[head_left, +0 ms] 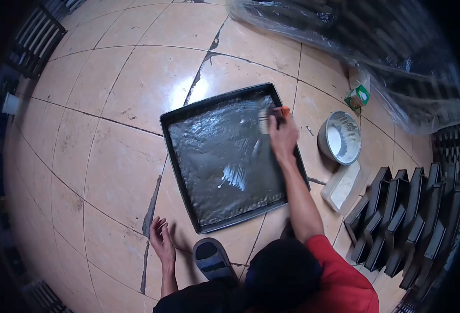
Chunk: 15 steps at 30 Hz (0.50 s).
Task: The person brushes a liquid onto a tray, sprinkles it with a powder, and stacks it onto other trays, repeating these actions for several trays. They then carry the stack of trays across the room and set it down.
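A large square dark baking pan [192, 208] lies on the tiled floor. A grey, slightly bumpy layer [204, 172] fills it, with a streaked white smear [233, 177] near the middle. My right hand [283, 136] grips a wide brush [264, 121] with pale bristles and some orange at the handle. The bristles are over the upper right part of the layer, near the pan's right wall. My left hand [162, 243] hangs beside the pan's lower left corner, fingers loosely apart and holding nothing.
To the right are a metal pot [325, 136] with white liquid and a plastic tub [339, 189] of white contents. A green carton [357, 97] sits farther back. Stacked dark pans [397, 224] stand at lower right. Clear plastic sheeting [365, 52] covers things behind. My sandalled foot [213, 259] is near the pan.
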{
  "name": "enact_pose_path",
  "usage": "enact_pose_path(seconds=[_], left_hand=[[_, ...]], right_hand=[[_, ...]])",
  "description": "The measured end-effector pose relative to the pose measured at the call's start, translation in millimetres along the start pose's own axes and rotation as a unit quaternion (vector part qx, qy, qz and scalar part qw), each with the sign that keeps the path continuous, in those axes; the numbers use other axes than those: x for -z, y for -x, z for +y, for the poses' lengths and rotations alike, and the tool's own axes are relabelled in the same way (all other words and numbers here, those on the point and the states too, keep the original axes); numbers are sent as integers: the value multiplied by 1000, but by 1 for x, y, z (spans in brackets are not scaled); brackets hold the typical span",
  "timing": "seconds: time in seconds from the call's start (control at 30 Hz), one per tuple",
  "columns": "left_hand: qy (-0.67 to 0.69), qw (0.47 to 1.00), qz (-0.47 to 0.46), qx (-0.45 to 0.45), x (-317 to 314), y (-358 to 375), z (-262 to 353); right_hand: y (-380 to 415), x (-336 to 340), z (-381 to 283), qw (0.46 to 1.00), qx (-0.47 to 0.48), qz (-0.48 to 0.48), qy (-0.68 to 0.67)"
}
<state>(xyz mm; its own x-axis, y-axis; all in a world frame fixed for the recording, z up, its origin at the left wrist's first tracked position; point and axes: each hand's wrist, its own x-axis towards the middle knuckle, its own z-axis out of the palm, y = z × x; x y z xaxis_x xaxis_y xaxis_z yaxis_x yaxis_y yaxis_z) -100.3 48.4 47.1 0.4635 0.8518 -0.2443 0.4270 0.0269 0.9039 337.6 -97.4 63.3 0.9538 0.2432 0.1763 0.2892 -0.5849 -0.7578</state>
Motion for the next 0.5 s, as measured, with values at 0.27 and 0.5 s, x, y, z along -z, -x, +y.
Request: enact_pose_path(seconds=[0.27, 0.5], left_hand=[[26, 999, -17, -22, -25, -11, 16], [110, 994, -11, 11, -36, -21, -1]], right_hand=[[106, 9, -20, 975, -56, -116, -184], [176, 9, -19, 949, 220, -223, -33]])
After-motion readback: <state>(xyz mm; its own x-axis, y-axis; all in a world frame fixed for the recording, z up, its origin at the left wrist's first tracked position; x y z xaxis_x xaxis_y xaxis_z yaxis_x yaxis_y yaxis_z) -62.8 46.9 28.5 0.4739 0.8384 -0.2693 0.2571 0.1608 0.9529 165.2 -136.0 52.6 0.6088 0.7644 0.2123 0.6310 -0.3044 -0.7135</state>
